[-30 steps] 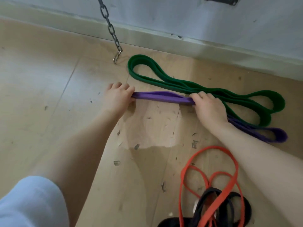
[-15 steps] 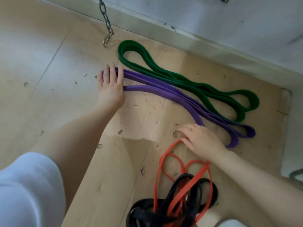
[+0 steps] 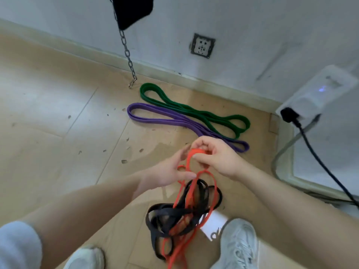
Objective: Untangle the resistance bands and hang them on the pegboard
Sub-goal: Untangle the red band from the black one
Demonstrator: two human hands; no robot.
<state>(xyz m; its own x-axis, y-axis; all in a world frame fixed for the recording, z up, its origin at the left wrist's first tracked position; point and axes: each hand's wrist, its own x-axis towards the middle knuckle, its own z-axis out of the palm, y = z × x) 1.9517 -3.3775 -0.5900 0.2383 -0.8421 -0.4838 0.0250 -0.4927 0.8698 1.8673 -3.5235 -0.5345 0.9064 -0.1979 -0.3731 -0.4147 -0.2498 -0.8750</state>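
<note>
Two bands in tangle: orange band [image 3: 191, 193] and black band [image 3: 171, 214] are lying knotted together on the floor [image 3: 58, 133], between the person's shoes.
Right hand: right hand [image 3: 215, 160] is pinching the top loop of the orange band between thumb and curled fingers, holding it raised above the pile.
Left hand: left hand [image 3: 167, 173] is reaching in beside that loop with fingers extended and relaxed; it is touching or nearly touching the orange strands, and a firm grasp is not evident.
Direction from grip: the tangle is hanging and trailing downward from the pinch, toward the person's feet.
Long axis: the orange strands are running roughly from the pinch down to the pile, passing through the black loops.
Nearer hand: the left hand is sitting lower and closer to the knot, so it is probably the one to work the black band free.
Sorted bands: green band [image 3: 194, 111] and purple band [image 3: 174, 119] are lying flat and separate, side by side near the wall [image 3: 252, 35].
Pegboard: not in view.
</note>
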